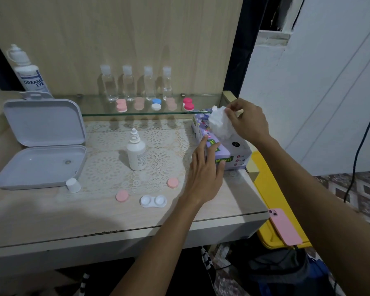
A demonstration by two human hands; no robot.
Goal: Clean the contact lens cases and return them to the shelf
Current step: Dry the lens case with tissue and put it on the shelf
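An open white contact lens case (153, 201) lies near the table's front edge. Its two pink caps lie apart from it, one cap (122, 196) to its left and the other cap (172, 183) behind it to the right. A purple tissue box (226, 153) stands at the table's right end. My left hand (205, 169) rests with straight fingers on the box's near side. My right hand (247, 120) pinches a white tissue (219, 122) that sticks up out of the box. Several closed lens cases (156, 104) sit on the glass shelf (137, 113) behind.
A small white solution bottle (136, 153) stands uncapped on the lace mat, its cap (73, 185) near an open grey box (41, 144) at left. Clear bottles (137, 83) line the shelf's back. A large solution bottle (29, 71) stands far left. A pink phone (284, 226) lies on a yellow bin.
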